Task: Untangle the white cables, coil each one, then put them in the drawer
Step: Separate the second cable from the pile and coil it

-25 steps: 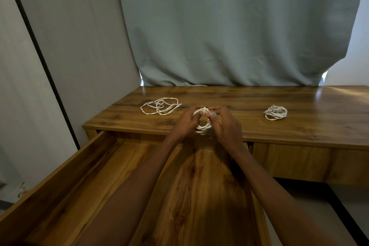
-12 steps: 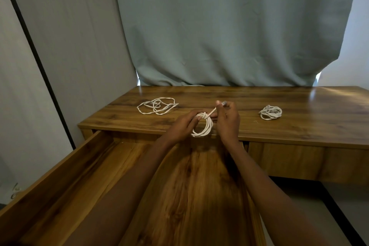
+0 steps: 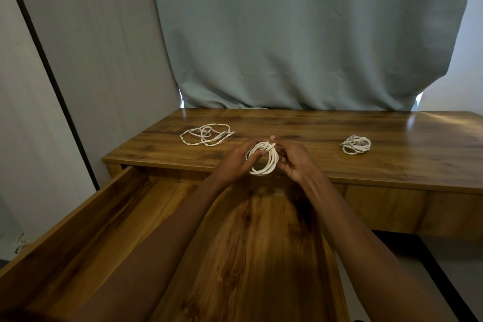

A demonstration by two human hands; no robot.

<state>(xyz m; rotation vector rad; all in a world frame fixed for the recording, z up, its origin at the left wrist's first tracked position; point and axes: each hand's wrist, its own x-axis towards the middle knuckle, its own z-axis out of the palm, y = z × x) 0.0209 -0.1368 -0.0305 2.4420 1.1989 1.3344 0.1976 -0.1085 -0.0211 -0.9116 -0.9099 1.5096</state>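
Note:
Over the desk's front edge I hold a coiled white cable (image 3: pixel 270 163) in both hands. My left hand (image 3: pixel 235 159) grips the coil's left side, fingers through the loop. My right hand (image 3: pixel 296 161) pinches the wrapped top of the coil. A loose, tangled white cable (image 3: pixel 206 134) lies on the desk at the back left. A small coiled white cable (image 3: pixel 356 144) rests on the desk to the right. The wooden drawer (image 3: pixel 78 219) stands pulled out below my arms, with no cable visible inside.
The wooden desk (image 3: pixel 392 165) runs from left to right under a grey-green curtain (image 3: pixel 300 34). A pale wall panel with a black strip (image 3: pixel 52 73) stands to the left of the desk and drawer.
My right hand had pulled the cable's end up and to the right; now it is back at the top of the coil, and the end is wrapped around the loops.

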